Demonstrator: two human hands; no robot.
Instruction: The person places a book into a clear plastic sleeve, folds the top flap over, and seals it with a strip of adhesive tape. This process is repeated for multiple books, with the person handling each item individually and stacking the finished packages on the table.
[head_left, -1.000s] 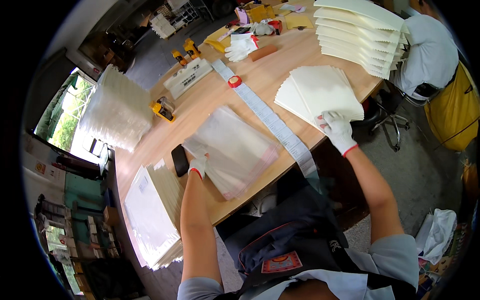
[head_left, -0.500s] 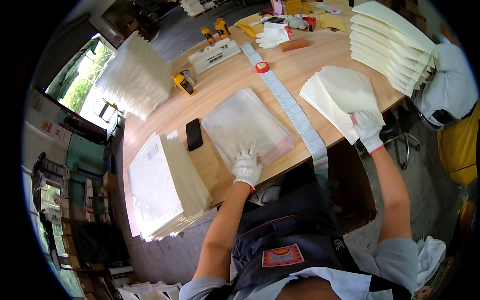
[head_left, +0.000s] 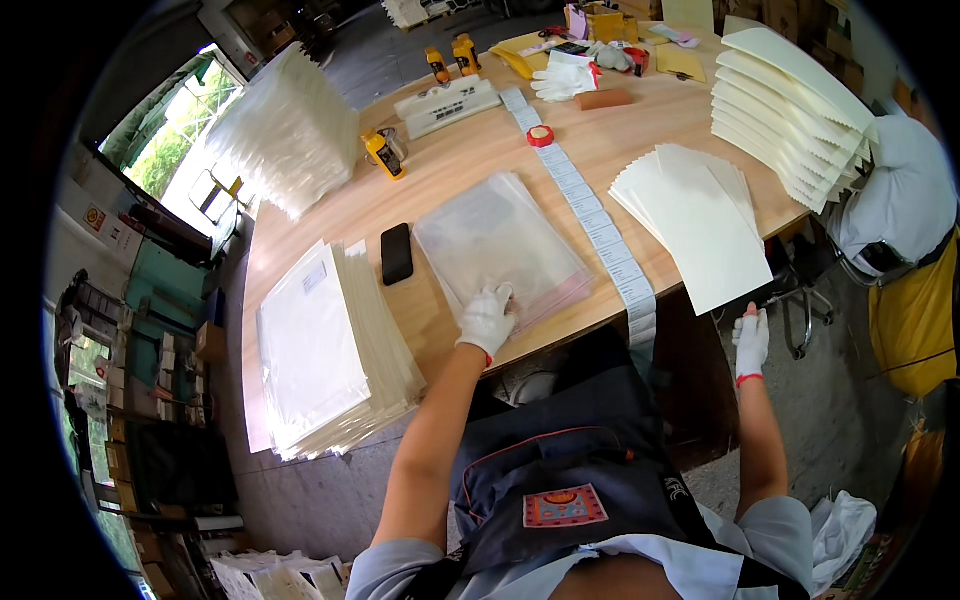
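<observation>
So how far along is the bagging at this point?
Done: a tall pile of filled bags lies at the table's left end. In hand: the left hand presses on the stack of clear bags; the right hand hangs empty off the table edge, below the fanned cream sheets. Left: those sheets, and the bigger cream stacks behind.

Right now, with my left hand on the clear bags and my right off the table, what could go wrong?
The left hand presses only the near edge of the slippery clear bag stack, so the top bags might slide. The cream sheets overhang the table edge near the right hand and could tip off. The label strip dangling over the edge may snag.
</observation>
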